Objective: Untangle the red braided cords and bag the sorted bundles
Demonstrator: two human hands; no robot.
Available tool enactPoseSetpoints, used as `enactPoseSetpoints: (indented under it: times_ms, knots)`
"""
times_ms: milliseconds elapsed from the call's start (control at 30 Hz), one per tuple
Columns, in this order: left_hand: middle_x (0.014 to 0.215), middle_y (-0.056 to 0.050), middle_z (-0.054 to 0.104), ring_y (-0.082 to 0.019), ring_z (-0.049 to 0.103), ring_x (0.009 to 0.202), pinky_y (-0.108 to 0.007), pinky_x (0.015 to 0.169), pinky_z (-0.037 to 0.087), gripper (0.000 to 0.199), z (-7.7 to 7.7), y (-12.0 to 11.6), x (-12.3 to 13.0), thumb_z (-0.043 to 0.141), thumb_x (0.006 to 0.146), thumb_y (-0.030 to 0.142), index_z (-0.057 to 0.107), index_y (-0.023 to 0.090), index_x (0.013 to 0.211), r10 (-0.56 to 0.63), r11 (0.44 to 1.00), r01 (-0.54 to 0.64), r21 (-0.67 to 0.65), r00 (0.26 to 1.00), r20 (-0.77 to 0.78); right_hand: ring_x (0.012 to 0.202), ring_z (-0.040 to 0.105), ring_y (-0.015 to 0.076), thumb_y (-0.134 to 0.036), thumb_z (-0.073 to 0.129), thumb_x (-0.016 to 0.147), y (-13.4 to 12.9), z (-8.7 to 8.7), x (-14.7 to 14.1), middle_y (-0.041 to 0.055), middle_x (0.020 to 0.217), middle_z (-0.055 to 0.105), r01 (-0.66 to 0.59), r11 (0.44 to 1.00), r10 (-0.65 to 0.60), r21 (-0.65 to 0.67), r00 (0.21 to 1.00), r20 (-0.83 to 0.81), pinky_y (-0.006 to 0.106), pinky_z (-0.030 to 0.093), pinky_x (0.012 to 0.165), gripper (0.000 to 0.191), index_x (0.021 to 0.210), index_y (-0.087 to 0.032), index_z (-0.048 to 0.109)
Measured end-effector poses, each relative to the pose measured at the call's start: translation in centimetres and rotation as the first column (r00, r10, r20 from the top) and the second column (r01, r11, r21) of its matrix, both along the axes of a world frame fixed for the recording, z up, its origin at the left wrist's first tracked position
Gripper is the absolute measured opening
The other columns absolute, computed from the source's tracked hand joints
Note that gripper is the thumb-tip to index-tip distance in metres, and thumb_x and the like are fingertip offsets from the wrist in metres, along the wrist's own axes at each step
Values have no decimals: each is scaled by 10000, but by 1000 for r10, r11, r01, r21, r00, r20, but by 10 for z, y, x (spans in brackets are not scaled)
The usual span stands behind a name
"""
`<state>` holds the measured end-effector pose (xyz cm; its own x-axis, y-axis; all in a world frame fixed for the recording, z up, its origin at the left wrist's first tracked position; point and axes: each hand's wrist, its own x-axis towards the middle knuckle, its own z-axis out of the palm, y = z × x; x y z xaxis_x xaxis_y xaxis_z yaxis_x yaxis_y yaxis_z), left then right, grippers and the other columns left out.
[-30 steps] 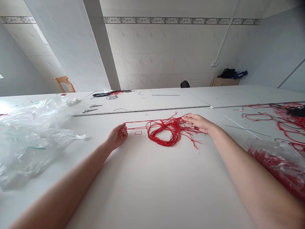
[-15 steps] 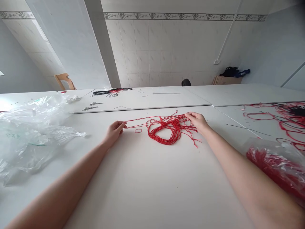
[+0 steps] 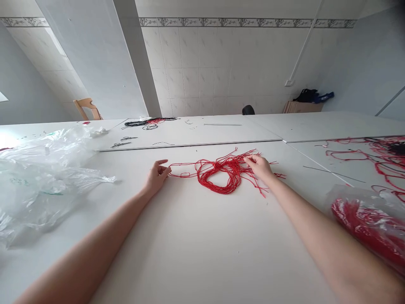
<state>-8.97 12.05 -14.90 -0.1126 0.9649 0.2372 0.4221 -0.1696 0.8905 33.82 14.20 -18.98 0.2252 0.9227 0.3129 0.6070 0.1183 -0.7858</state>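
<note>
A tangled bundle of thin red beaded strands (image 3: 218,177) lies on the white table top (image 3: 196,240), coiled into a rough ring with loose ends fanning out to the right. My left hand (image 3: 157,177) rests at the bundle's left end, fingers apart, its fingertips at a slack strand (image 3: 180,171). On the right side of the tangle is my right hand (image 3: 259,166), its fingertips pinched together on several strands.
A crumpled clear plastic bag (image 3: 41,177) lies at the left. A bag of red strands (image 3: 363,223) sits at the right, by a board with more red strands (image 3: 370,160). Black strands (image 3: 148,123) and a metal strip (image 3: 222,124) lie on the far board.
The two straight strands stretched to my left hand now lie slack in a narrow loop, and its fingers have spread. My right hand has moved down onto the tangle.
</note>
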Motion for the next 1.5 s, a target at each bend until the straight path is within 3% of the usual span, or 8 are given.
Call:
enactPoseSetpoints:
  times_ms: [167, 267, 433, 667, 800, 1000, 1267, 1500]
  knots:
    - [850, -46, 758, -191, 637, 690, -339, 686, 511, 497, -1, -1, 0, 728, 775, 449, 602, 209, 1192, -26, 1000, 27, -2, 999, 45, 560, 558, 192, -509, 519, 896, 0, 0, 0, 49, 774, 732, 32, 999, -32, -1, 995, 93, 309, 408, 573, 339, 887, -214, 685]
    - [863, -50, 761, -190, 643, 710, -341, 702, 515, 494, -1, -2, 0, 720, 779, 429, 600, 204, 1201, -43, 999, 43, -9, 997, 58, 649, 603, 223, -429, 533, 902, -2, 1, -6, 64, 810, 739, 54, 998, -60, 33, 979, 193, 318, 409, 619, 258, 895, -218, 681]
    - [892, -44, 752, -188, 656, 728, -341, 719, 518, 500, 0, -3, 0, 745, 746, 390, 617, 206, 1194, -54, 998, 55, -13, 996, 68, 853, 659, 283, -326, 561, 889, -4, 0, -17, 97, 1037, 758, 57, 996, -78, 71, 938, 337, 333, 405, 659, 194, 1006, -230, 683]
    - [908, -51, 743, -197, 663, 752, -335, 702, 511, 522, 1, -4, 0, 745, 756, 438, 619, 207, 1206, -66, 997, 67, -23, 995, 76, 939, 683, 298, -315, 546, 921, -6, -1, -19, 88, 1202, 739, 78, 993, -106, 89, 921, 375, 354, 447, 688, 256, 1147, -230, 631]
    - [904, -51, 732, -194, 651, 762, -329, 698, 505, 549, 2, -5, 0, 728, 779, 515, 621, 200, 1215, -80, 996, 83, -28, 994, 80, 949, 681, 308, -310, 559, 915, -7, -1, -20, 93, 1178, 741, 59, 994, -89, 93, 926, 367, 364, 458, 699, 244, 1130, -230, 639]
    - [750, 12, 642, -182, 629, 705, -318, 670, 488, 528, 2, -4, 1, 776, 723, 489, 654, 201, 1148, -79, 996, 81, -24, 994, 76, 942, 671, 279, -260, 558, 869, -2, -3, -14, 89, 1132, 742, 39, 993, -68, 111, 963, 262, 372, 481, 778, 167, 980, -233, 680]
    - [782, -7, 693, -192, 638, 730, -327, 704, 484, 466, 0, -3, 0, 738, 718, 401, 656, 213, 1137, -78, 997, 80, -21, 994, 82, 970, 675, 253, -416, 579, 840, 8, -8, 5, 87, 1036, 754, 80, 990, -72, 116, 995, -70, 394, 508, 899, 247, 925, -205, 678]
    - [763, -8, 703, -187, 626, 704, -321, 681, 477, 452, 3, -5, 3, 757, 697, 383, 666, 211, 1105, -71, 997, 75, -25, 990, 121, 859, 648, 226, -481, 667, 762, 10, -8, 6, 76, 971, 734, 113, 990, -86, 89, 962, -258, 327, 521, 711, 321, 919, -203, 695]
